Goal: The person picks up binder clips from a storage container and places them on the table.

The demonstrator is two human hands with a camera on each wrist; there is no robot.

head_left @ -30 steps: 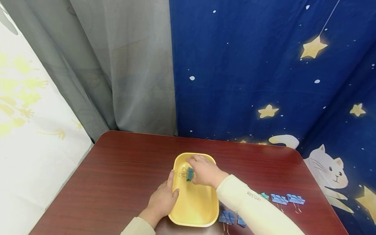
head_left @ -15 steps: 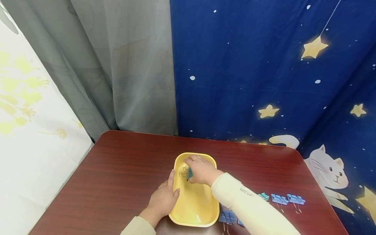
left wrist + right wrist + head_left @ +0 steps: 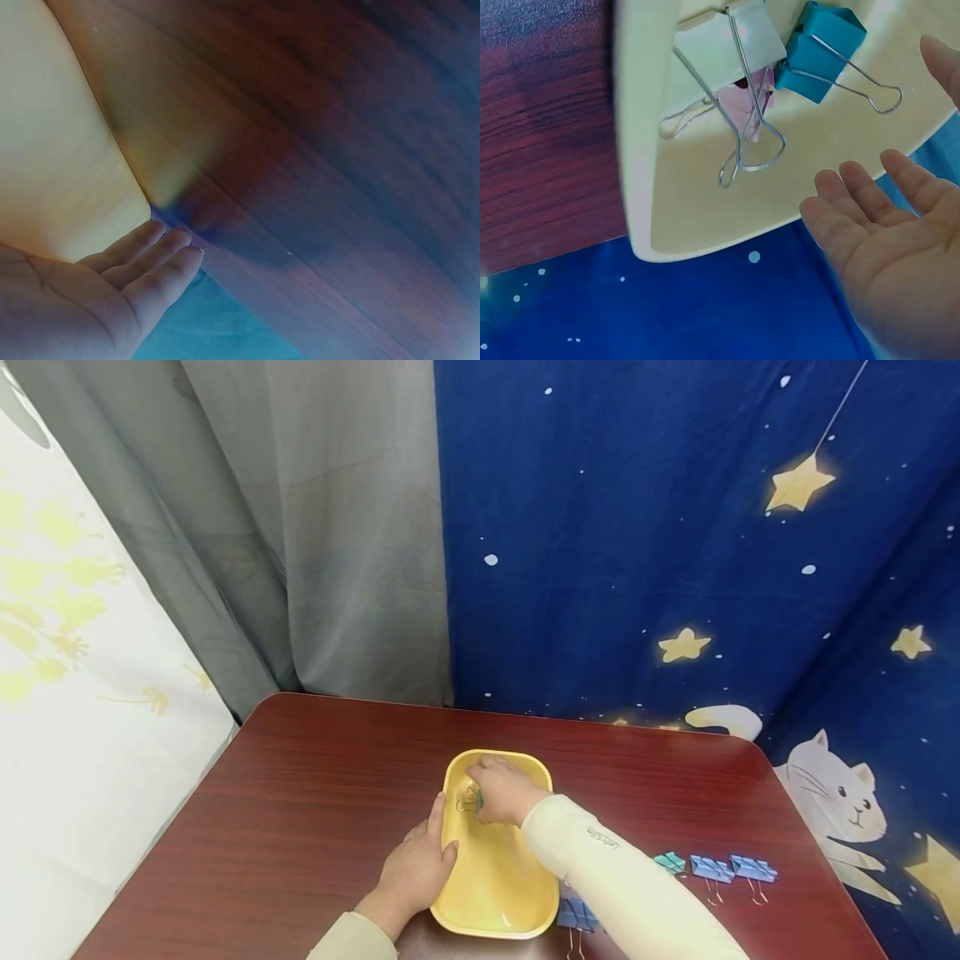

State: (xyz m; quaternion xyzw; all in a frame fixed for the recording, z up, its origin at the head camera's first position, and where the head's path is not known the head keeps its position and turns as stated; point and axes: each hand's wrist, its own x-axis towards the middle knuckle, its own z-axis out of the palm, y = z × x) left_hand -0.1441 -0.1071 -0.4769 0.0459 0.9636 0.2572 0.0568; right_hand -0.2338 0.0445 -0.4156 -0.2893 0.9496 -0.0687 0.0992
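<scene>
A yellow tray stands on the table, and my left hand rests along its left side with the fingers extended. In the left wrist view, those fingers lie against the outer wall. My right hand reaches over the far end of the tray. Seen from the right wrist, this hand is spread and holds nothing. A teal binder clip lies inside near its thumb and fingers, beside a large pale binder clip and a pink one. The head view shows mostly the teal clip's wire handles.
Right of the tray, a green binder clip and two blue binder clips lie in a row. Another blue clip sits by the tray's near right corner, partly behind the right sleeve. Curtains hang behind the table.
My right hand and sleeve have shifted left, covering more of the teal clip. The green clip on the table has come into fuller view; a near blue clip is now hidden. My left hand stays put.
</scene>
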